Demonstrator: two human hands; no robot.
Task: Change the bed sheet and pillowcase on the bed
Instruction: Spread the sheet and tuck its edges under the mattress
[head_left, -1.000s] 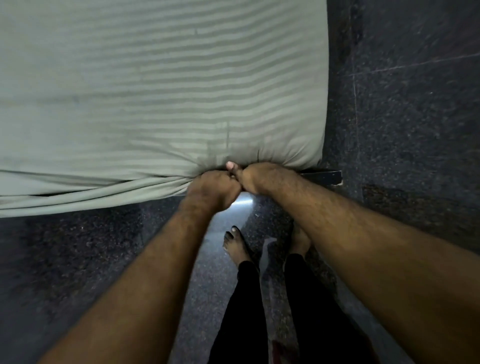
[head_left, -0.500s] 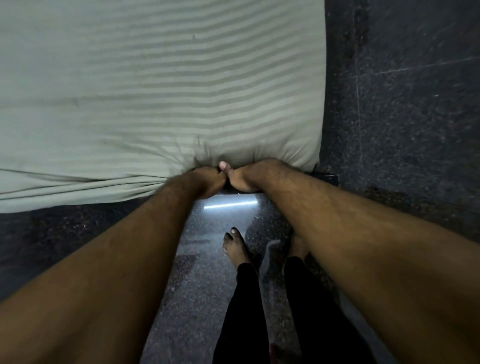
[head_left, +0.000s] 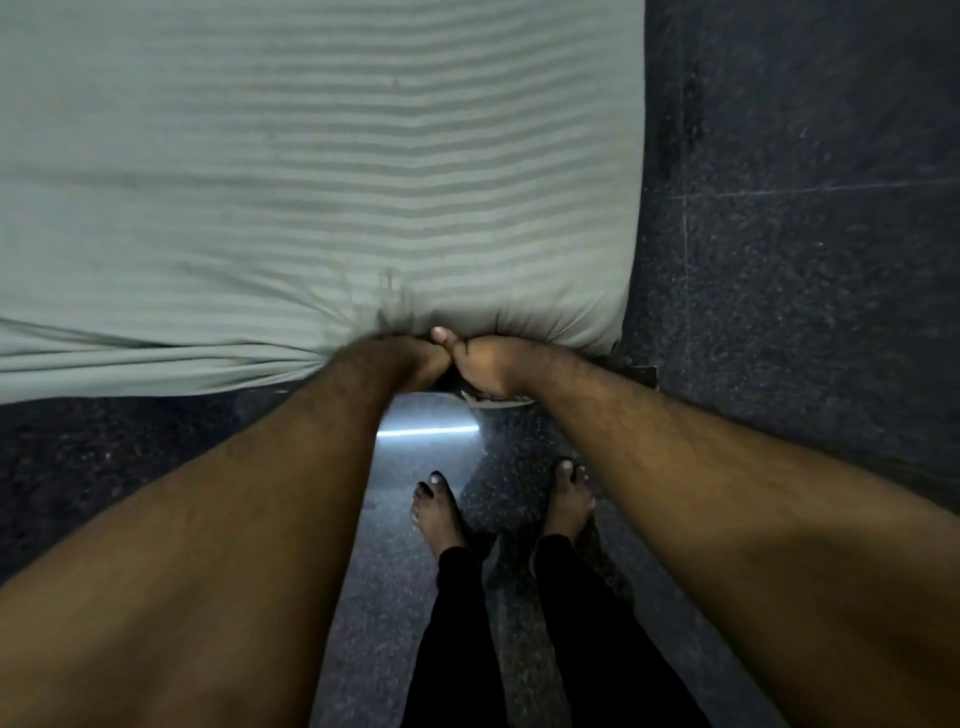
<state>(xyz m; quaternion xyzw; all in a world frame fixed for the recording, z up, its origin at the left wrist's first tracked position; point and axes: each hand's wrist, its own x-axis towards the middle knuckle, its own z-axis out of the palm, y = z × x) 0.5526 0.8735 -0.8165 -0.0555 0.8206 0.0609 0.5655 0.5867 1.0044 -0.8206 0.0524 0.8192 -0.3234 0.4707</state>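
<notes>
Left hand and right hand meet knuckle to knuckle at frame center, fingers curled around a bunched edge of the sheet. Right thumb points up against the fabric. Striped pale-green sheet covers the mattress, filling the upper left; folds gather toward the grip. Dark speckled floor lies right and below. Bare feet stand at lower center.

A pale green striped sheet covers the mattress — bare feet on dark speckled floor.
</notes>
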